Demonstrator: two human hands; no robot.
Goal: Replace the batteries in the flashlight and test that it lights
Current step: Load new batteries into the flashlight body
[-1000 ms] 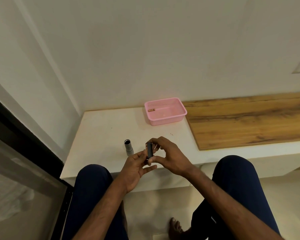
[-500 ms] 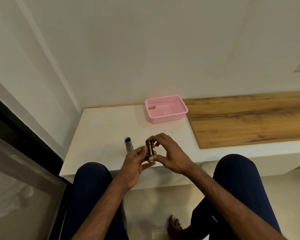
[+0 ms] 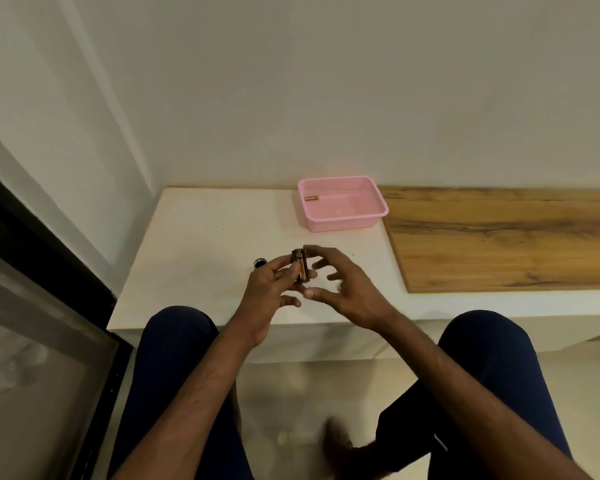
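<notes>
Left hand has its grip closed around a dark battery holder, thumb and fingers pinching it upright over the front part of the white counter. A gold-and-black battery shows seated in the side of the holder facing the right hand. Right hand sits just right of the holder, grip wide and loose, fingers spread and curled; the index fingertip reaches up near the holder's top, and I cannot tell if it touches. Right thumb lies below the holder, close to the left fingers. Nothing is held in the right hand as far as visible.

Flashlight body stands on the counter just left of the left grip, mostly hidden behind the left knuckles; only its dark open end shows. It is apart from the holder.

Pink basket sits on the counter beyond the right grip, well apart, near the wall. One loose battery lies inside it at the far left corner, gold end visible.

A wood board covers the counter right of the right grip, its near-left edge beside the basket.

Both forearms are bare. Knees in dark blue trousers sit below the counter edge on both sides of the hands. A bare foot on the floor below is blurred.
</notes>
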